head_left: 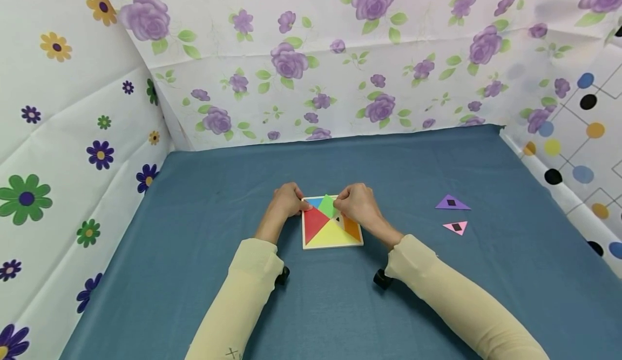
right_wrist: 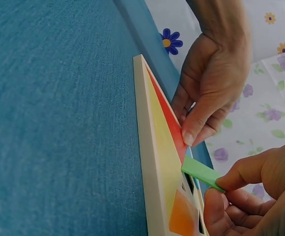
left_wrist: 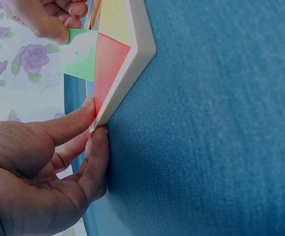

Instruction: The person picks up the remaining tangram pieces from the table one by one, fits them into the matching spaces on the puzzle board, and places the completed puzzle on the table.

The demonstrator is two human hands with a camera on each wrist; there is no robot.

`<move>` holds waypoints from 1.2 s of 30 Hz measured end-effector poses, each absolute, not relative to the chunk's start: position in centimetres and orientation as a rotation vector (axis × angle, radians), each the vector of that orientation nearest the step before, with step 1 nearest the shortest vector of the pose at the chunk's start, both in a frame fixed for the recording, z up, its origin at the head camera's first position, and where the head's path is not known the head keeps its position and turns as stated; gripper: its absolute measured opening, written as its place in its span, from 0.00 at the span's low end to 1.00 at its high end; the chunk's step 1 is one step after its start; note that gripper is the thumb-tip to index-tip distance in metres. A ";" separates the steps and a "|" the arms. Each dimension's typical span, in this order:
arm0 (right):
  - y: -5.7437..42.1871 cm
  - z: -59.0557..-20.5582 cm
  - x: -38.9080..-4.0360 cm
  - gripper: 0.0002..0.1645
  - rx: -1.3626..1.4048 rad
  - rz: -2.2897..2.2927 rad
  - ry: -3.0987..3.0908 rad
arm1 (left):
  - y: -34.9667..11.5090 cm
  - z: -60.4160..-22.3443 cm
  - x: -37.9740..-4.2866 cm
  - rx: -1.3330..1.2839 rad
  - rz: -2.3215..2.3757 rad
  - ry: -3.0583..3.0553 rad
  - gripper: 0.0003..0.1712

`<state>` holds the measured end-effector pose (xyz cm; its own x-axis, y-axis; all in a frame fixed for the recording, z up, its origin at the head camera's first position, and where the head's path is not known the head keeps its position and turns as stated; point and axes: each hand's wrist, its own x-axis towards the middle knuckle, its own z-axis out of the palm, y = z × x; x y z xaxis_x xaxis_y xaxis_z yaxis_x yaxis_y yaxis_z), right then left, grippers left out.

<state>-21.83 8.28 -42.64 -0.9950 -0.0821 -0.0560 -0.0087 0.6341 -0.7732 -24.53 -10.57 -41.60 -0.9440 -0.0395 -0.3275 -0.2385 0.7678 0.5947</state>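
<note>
A tangram tray [head_left: 333, 248] with a pale rim lies on the cloth in front of me. My left hand [head_left: 285, 200] grips its left edge, thumb on top near the corner of the red triangle [head_left: 315, 225] and fingers against the side. Between thumb and fingertips, my right hand [head_left: 358, 204] pinches a green square piece [right_wrist: 201, 174]. The square is tilted, one end low over the tray's middle and the other raised. Yellow [head_left: 333, 236], orange [head_left: 352, 229] and blue [head_left: 314, 202] pieces sit in the tray. Part of the bare tray bottom shows beside the orange piece.
To the right of the tray, a purple triangle [head_left: 459, 205] and a smaller pink triangle [head_left: 462, 225] lie on the blue cloth [head_left: 218, 214], each with a dark square on it. Flowered sheets [head_left: 320, 20] hang behind and at the left; a dotted sheet hangs at the right.
</note>
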 end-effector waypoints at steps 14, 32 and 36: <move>8.3 -42.7 -22.0 0.15 -0.152 -1.227 2.810 | -10.6 -41.4 -24.4 -0.207 0.941 2.673 0.16; 8.2 -43.0 -22.1 0.27 -0.224 -1.196 2.846 | -10.5 -41.6 -24.5 -0.222 0.944 2.672 0.16; 8.2 -43.1 -22.2 0.27 -0.232 -1.188 2.857 | -10.6 -41.5 -24.5 -0.226 0.944 2.670 0.16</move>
